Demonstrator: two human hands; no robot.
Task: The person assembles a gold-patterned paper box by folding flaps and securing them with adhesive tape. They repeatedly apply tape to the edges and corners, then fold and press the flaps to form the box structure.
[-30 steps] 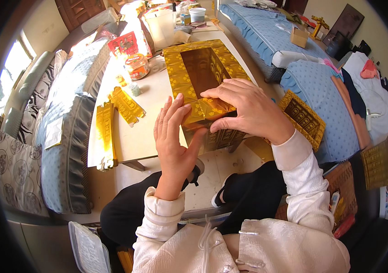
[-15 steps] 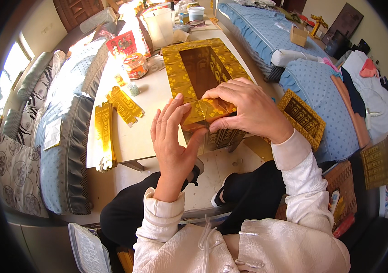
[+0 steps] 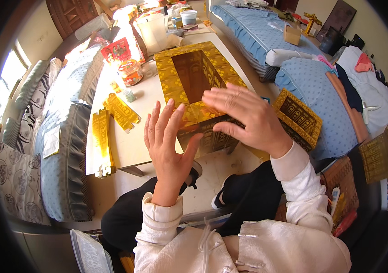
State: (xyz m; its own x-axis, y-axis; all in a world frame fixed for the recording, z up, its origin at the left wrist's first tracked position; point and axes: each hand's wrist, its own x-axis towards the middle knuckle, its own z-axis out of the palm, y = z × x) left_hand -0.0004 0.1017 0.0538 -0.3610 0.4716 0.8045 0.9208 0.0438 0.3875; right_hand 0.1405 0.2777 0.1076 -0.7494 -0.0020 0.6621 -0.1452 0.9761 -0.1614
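Observation:
A gold, patterned paper box [image 3: 162, 63] with a rectangular opening in its top stands on the white table [image 3: 150, 98]. Its near side is dark with printed arches. My left hand [image 3: 169, 145] is raised by the box's near left corner, fingers stretched and apart. Over the near top edge hovers my right hand [image 3: 253, 118], its thumb spread away from the fingers. Neither hand holds anything. Part of the near rim is hidden behind the right hand.
Gold paper strips [image 3: 102, 141] lie at the table's left, near a small jar [image 3: 129, 95] and a red-lidded tub [image 3: 130, 72]. A second gold box [image 3: 310, 123] sits to the right, beside a blue-covered sofa [image 3: 312, 91]. A white pitcher [image 3: 153, 32] stands farther back.
Both hands have let go of the box's near top edge and moved apart, fingers opening. The whole view has shifted slightly.

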